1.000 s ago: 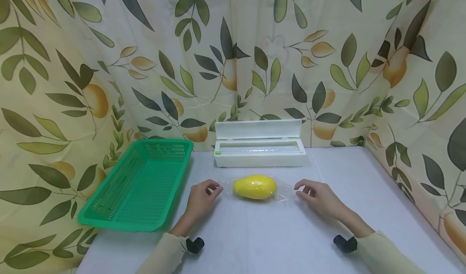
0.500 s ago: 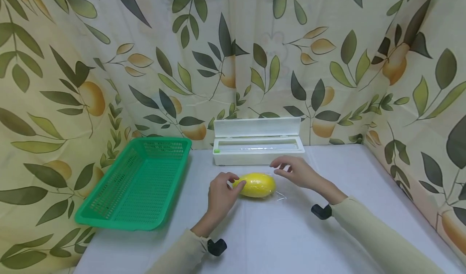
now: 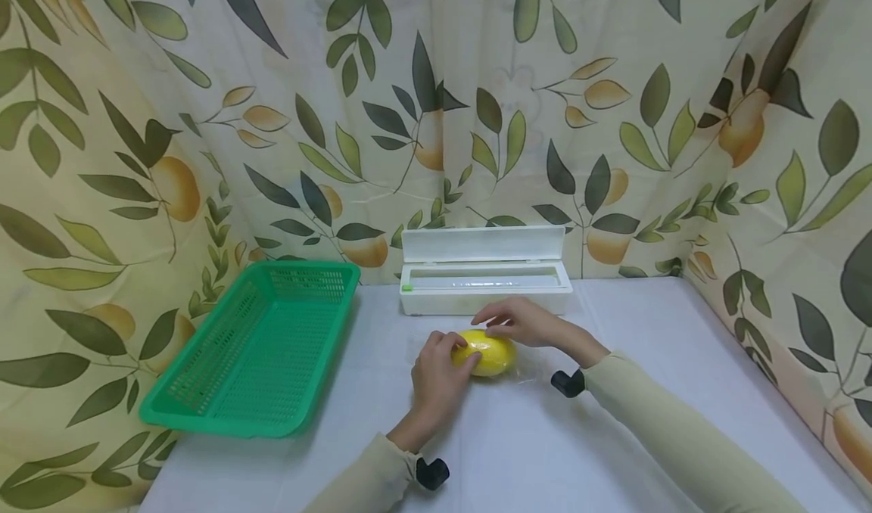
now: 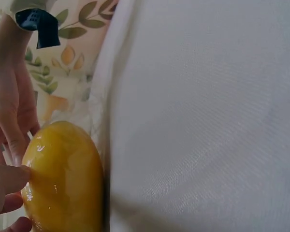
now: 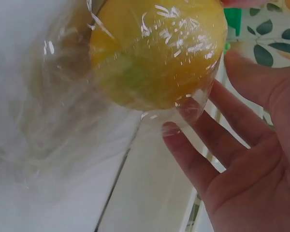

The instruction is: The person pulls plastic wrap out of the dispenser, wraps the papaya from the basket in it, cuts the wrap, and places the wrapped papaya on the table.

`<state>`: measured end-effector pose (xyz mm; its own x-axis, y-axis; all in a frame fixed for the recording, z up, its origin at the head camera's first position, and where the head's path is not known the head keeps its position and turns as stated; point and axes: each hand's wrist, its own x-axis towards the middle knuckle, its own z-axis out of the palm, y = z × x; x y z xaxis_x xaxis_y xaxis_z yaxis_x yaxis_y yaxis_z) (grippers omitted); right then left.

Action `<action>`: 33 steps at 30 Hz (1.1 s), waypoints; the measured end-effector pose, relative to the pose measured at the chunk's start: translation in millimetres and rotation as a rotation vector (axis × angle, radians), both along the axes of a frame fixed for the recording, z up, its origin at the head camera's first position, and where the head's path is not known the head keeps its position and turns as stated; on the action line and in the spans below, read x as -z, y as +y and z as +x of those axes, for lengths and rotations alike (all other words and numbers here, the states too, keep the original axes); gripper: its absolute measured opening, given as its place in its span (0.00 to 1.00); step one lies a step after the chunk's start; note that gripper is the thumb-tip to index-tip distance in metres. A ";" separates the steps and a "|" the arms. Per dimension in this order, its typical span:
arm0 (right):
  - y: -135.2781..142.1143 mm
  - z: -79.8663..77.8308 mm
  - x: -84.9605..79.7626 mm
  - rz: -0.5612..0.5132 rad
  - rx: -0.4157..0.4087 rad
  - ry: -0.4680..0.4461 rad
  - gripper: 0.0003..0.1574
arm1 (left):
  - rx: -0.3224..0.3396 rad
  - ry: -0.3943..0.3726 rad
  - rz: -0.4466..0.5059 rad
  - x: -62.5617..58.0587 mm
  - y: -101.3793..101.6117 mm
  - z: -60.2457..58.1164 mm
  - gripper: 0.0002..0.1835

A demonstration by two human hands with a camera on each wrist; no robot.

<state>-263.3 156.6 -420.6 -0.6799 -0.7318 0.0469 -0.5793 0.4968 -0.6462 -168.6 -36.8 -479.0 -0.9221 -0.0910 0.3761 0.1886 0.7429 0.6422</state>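
Observation:
A yellow oval fruit (image 3: 496, 355), wrapped in glossy clear plastic film (image 5: 63, 111), lies on the white cloth in front of me. My left hand (image 3: 436, 380) holds its left end, thumb on the near side and fingers over the top. From the far right my right hand (image 3: 527, 322) reaches over it. The right wrist view shows those fingers (image 5: 193, 159) fairly straight and spread, tips against the film at the fruit's far side. Loose film trails from the fruit's right end. Behind stands a white film dispenser box (image 3: 487, 303), lid raised, with a film roll (image 3: 484, 281) inside.
A green perforated plastic basket (image 3: 218, 428) stands on the left of the table. Leaf-and-fruit patterned curtains (image 3: 436, 142) hang around the back and sides. Each wrist carries a small black camera (image 3: 432, 474).
Both hands have moved inward from beside the wrapped fruit's film ends. The left now holds the fruit's left end; the right has come over to its far side.

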 end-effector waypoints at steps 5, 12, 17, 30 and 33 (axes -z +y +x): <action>3.3 1.8 1.7 0.016 -0.029 -0.074 0.20 | 0.074 0.026 0.011 1.6 -7.2 -0.5 0.13; 15.0 10.4 9.4 -0.012 -0.007 -0.089 0.19 | 0.299 0.030 0.001 5.2 -25.8 -9.1 0.15; 23.8 20.4 21.8 -0.072 0.033 -0.078 0.21 | 0.472 -0.047 -0.002 11.6 -42.4 -22.7 0.25; 26.0 52.5 36.8 -0.138 0.197 -0.011 0.26 | 0.643 -0.019 0.031 13.5 -50.2 -31.2 0.27; 26.4 58.1 37.5 -0.147 0.202 0.008 0.26 | 0.651 -0.038 0.006 10.4 -50.5 -28.8 0.28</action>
<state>-205.2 182.9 -458.1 -0.8107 -0.5663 0.1485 -0.4832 0.5042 -0.7157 -197.4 -87.3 -489.4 -0.8019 0.4890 0.3432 0.5761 0.4805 0.6612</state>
